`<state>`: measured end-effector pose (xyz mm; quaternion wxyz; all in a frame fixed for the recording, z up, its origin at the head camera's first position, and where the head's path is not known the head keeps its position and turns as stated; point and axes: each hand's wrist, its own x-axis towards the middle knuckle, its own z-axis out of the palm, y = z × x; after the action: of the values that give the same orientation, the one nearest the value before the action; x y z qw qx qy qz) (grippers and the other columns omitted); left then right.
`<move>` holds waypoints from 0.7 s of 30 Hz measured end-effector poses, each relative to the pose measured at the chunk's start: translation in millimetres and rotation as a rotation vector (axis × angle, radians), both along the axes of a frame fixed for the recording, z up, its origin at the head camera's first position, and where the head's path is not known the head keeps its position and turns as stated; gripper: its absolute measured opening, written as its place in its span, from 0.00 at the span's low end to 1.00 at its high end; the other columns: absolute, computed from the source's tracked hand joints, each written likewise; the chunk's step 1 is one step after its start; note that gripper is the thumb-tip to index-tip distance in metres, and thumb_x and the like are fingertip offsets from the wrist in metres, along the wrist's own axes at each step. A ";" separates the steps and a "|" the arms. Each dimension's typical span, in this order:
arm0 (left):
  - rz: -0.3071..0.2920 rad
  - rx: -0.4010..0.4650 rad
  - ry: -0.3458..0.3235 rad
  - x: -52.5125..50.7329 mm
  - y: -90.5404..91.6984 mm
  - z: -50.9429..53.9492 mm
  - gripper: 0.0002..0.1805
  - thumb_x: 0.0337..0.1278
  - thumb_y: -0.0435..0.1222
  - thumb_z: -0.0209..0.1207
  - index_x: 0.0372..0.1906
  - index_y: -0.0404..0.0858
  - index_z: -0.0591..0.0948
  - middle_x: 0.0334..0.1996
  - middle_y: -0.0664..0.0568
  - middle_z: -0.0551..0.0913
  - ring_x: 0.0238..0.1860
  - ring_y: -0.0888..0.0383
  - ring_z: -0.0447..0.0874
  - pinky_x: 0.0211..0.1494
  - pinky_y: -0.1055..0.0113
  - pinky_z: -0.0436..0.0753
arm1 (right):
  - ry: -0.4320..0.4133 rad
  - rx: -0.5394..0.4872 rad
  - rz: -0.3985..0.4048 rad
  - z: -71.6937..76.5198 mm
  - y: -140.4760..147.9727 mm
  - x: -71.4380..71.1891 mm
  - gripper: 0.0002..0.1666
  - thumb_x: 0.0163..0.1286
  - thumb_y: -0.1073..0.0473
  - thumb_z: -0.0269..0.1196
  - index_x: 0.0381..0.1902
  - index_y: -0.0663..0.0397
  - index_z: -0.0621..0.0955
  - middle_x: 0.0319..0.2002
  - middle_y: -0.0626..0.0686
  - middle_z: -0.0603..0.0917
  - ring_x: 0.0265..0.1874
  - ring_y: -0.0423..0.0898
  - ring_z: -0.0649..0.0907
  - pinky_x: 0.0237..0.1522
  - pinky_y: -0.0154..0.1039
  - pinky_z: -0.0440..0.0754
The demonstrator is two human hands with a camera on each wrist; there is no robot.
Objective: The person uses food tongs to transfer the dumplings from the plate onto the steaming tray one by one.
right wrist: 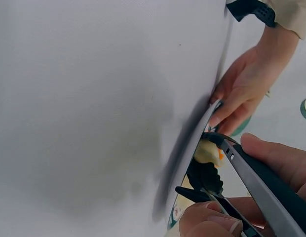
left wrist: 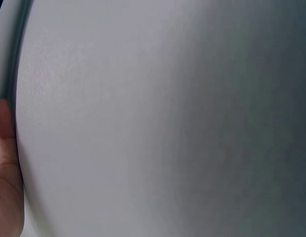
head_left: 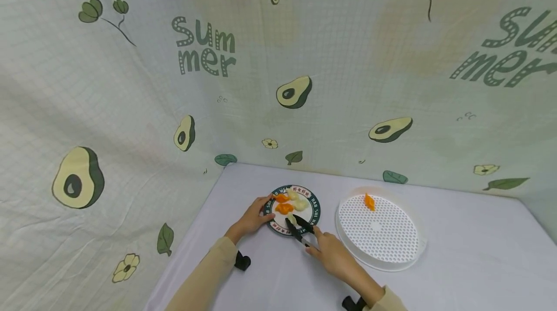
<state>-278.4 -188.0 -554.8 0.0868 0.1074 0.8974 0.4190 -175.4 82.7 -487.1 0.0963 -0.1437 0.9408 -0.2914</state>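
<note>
A round plate (head_left: 314, 202) with a dark lettered rim bears orange pieces (head_left: 285, 208) and pale yellow pieces (head_left: 300, 204). My left hand (head_left: 252, 216) grips its left rim, and the left wrist view shows part of this hand (left wrist: 7, 168) against the edge. In my right hand (head_left: 332, 253) are black-and-grey tongs (head_left: 300, 236), their tips spread around a pale yellow piece (head_left: 292, 219) near the plate's front. The right wrist view shows the tongs (right wrist: 256, 190) between thumb and fingers, with a pale yellow piece (right wrist: 206, 152) by the black tips.
Right of the plate stands a round white perforated tray (head_left: 375, 227) with a raised rim; one orange piece (head_left: 369, 201) lies near its back left. A patterned cloth (head_left: 330, 74) hangs behind and left of the pale table (head_left: 470, 248).
</note>
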 end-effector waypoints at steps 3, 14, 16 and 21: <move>-0.003 0.000 0.001 -0.5 -0.9 -1.9 0.39 0.67 0.42 0.62 0.78 0.42 0.60 0.70 0.39 0.64 0.72 0.41 0.61 0.74 0.45 0.59 | 0.003 -0.010 0.000 0.2 2.4 0.2 0.40 0.69 0.52 0.66 0.67 0.76 0.69 0.49 0.74 0.80 0.41 0.58 0.82 0.37 0.51 0.84; -0.011 0.012 -0.004 -0.3 -0.8 -1.6 0.39 0.68 0.42 0.62 0.78 0.41 0.60 0.71 0.38 0.64 0.72 0.40 0.60 0.74 0.44 0.59 | 0.027 -0.020 0.003 3.2 8.6 -0.6 0.39 0.68 0.53 0.66 0.67 0.75 0.69 0.44 0.71 0.81 0.29 0.48 0.78 0.26 0.40 0.80; -0.011 0.015 -0.005 -0.5 -0.8 -0.7 0.39 0.68 0.42 0.62 0.78 0.41 0.60 0.71 0.38 0.64 0.72 0.40 0.60 0.74 0.44 0.59 | 0.031 -0.018 0.004 5.4 9.5 -0.6 0.38 0.69 0.53 0.66 0.67 0.74 0.69 0.44 0.70 0.82 0.29 0.48 0.78 0.25 0.39 0.80; -0.002 0.001 -0.015 -0.2 -1.1 -0.5 0.39 0.68 0.42 0.62 0.78 0.43 0.60 0.71 0.39 0.63 0.72 0.40 0.59 0.75 0.44 0.58 | 0.043 -0.004 0.011 11.7 12.6 0.0 0.38 0.68 0.52 0.66 0.67 0.72 0.70 0.45 0.69 0.82 0.31 0.48 0.80 0.27 0.40 0.82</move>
<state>-278.7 -189.2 -555.3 0.0937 0.1051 0.8965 0.4200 -175.3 95.3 -475.5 0.0773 -0.1552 0.9413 -0.2897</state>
